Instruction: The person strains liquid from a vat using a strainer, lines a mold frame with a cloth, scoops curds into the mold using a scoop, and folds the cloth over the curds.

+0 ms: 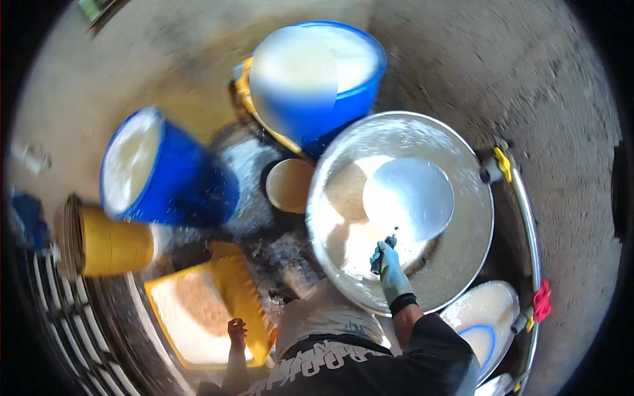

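Observation:
My right hand [391,267], in a pale glove with a black wristband, is closed around a short black handle. The handle points toward a broad, round, pale pan-like tool [413,198]; glare hides whether its face is solid or mesh. The tool is inside a large round metal tub [485,218] with off-white material at its bottom. Low on my left side, my left hand [238,331] appears bare, with its fingers loosely bent and apart and nothing visible in them. Nearest to it is a yellow container [241,280] holding white and tan material.
Two blue drums [188,178] [360,99] with whitish contents stand ahead and left. Between them and the tub is a round tan-topped container [289,185]. A yellow drum [119,241] stands far left. A metal pipe [527,218] with valves runs along the right, beside a white basin [505,303].

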`<move>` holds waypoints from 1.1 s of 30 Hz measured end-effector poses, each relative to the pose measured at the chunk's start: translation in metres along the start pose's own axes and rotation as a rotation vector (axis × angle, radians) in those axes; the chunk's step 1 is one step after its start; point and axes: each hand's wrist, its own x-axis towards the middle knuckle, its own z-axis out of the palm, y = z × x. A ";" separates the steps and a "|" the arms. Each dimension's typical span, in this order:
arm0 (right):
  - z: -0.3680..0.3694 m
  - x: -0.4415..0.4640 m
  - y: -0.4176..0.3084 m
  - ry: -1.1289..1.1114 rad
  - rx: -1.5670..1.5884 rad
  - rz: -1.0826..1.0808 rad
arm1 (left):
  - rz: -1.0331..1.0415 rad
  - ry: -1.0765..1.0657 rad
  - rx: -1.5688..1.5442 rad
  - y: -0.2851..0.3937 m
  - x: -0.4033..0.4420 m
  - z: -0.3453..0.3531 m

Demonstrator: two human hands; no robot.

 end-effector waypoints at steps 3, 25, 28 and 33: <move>-0.079 0.066 -0.006 0.207 0.267 0.009 | 0.047 -0.093 0.276 0.084 -0.034 0.079; -0.105 0.403 -0.048 -0.261 0.185 0.443 | -0.136 -0.195 0.707 0.212 -0.088 0.249; -0.135 0.425 -0.015 -0.385 0.844 0.929 | -0.157 -0.169 0.677 0.201 -0.086 0.243; -0.097 0.278 -0.057 -0.225 0.236 0.679 | -0.042 -0.276 0.485 0.166 -0.078 0.209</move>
